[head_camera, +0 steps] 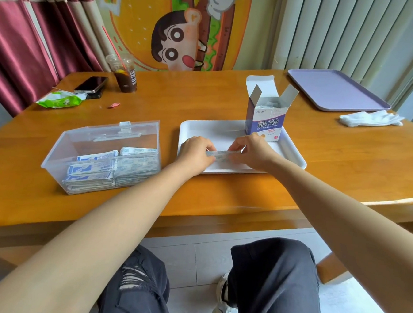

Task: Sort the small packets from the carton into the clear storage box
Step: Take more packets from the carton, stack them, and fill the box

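A small stack of white-and-blue packets (223, 155) lies over the white tray (295, 160). My left hand (196, 152) pinches its left end and my right hand (250, 149) pinches its right end. The open purple-and-white carton (264, 118) stands upright on the tray's far right corner, flaps up, with more packets showing inside. To the left, the clear storage box (84, 143) sits on the wooden table with its lid tilted up at the back. Several stacks of packets (107, 169) fill its near half.
A purple tray (337, 89) and white gloves (372, 118) lie at the far right. At the far left are an iced drink cup (124, 77), a phone (91, 84), a green wipes pack (58, 100) and a small red scrap (113, 105). My knees show below the table edge.
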Action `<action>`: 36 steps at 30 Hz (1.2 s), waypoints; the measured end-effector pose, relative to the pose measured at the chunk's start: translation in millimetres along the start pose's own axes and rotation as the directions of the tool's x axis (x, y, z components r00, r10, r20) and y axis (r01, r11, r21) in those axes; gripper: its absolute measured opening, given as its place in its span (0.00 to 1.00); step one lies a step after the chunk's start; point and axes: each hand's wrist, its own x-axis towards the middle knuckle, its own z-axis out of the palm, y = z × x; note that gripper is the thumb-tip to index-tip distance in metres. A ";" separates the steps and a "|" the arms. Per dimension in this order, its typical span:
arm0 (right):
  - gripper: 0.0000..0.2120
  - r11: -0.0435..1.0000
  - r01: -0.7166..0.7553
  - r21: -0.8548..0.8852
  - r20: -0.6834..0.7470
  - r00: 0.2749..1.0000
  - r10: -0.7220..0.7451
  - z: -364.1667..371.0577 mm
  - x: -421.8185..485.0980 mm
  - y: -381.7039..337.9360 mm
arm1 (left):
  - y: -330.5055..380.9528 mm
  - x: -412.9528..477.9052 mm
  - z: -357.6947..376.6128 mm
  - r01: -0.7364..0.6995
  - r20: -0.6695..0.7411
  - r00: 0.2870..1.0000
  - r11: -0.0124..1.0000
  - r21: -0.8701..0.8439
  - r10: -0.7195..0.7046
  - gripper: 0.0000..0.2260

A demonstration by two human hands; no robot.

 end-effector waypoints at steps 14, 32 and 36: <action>0.06 0.882 0.114 0.457 -0.177 0.984 -0.035 -26.5 21.4 -71.3 | 8.9 -5.1 -114.3 -0.021 -0.037 0.999 0.992 0.121 0.025 0.06; 0.07 0.971 0.203 0.125 0.211 0.951 -0.226 36.8 58.3 -171.9 | -104.5 -41.6 -152.3 0.313 0.300 0.899 0.947 0.067 -0.318 0.07; 0.07 0.957 0.282 0.064 0.247 0.925 -0.289 32.2 55.5 -168.9 | -103.2 -32.0 -142.4 0.311 0.394 0.853 0.940 0.140 -0.341 0.08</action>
